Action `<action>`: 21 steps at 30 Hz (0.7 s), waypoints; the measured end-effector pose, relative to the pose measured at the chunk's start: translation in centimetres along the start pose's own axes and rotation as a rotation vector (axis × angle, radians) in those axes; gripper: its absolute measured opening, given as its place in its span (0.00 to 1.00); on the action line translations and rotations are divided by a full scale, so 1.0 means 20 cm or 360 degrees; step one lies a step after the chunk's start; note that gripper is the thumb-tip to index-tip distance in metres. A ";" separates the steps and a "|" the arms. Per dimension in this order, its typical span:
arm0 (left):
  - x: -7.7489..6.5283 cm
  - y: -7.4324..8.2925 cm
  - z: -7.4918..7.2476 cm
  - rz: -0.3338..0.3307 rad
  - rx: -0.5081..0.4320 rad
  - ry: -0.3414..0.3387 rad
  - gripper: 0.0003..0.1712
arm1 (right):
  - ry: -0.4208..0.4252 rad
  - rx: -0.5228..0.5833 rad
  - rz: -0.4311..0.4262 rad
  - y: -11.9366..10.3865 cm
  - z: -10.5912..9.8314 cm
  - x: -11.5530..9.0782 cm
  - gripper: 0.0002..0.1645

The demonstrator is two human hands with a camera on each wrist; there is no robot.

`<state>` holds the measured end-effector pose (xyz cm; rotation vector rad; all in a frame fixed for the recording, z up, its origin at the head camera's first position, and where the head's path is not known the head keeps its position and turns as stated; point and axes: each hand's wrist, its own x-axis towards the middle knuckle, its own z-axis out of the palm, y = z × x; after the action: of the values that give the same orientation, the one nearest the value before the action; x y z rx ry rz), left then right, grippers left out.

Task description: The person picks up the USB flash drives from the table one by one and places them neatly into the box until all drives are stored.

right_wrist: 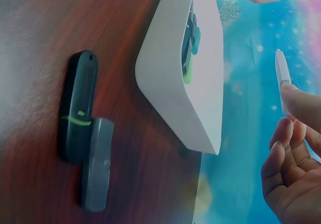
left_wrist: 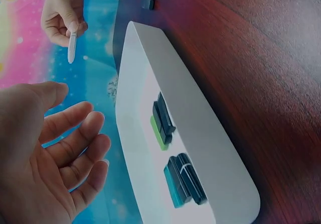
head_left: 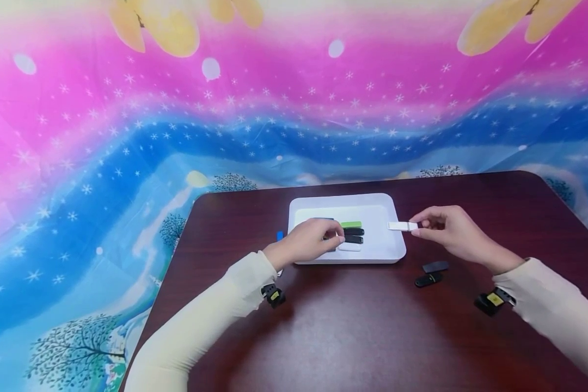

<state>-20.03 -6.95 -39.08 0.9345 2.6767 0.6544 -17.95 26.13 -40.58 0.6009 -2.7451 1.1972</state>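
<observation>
My right hand (head_left: 448, 228) pinches a white USB stick (head_left: 398, 226) between thumb and fingers, its far end over the right rim of the white tray (head_left: 379, 218). Over the tray's left part, my left hand (head_left: 311, 239) hovers with loosely bent fingers and nothing in them. Inside the tray lie a green stick (head_left: 351, 224), black sticks (head_left: 354, 239) and a white stick (head_left: 350, 247). The left wrist view also shows a teal stick (left_wrist: 174, 186) beside dark ones there. My left hand hides part of this group in the head view.
Right of the tray, a black stick with a green band (right_wrist: 77, 108) and a dark grey stick (right_wrist: 98, 166) lie side by side on the brown table (head_left: 353, 337). A blue piece (head_left: 280, 236) shows at the tray's left. A patterned cloth (head_left: 294, 98) hangs behind.
</observation>
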 end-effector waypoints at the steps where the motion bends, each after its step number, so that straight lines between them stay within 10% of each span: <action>1: 0.00 -0.01 0.00 -0.0004 -0.0002 0.0007 0.13 | -0.0005 0.0009 0.0001 0.00 0.01 0.01 0.08; 21: 0.03 -0.15 -0.01 -0.0120 -0.0043 0.0055 0.14 | -0.0191 -0.0041 0.0138 -0.09 0.18 0.34 0.11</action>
<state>-22.08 -8.76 -40.36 0.8183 2.7114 0.6945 -23.28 20.21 -40.25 0.5747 -2.9098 1.1776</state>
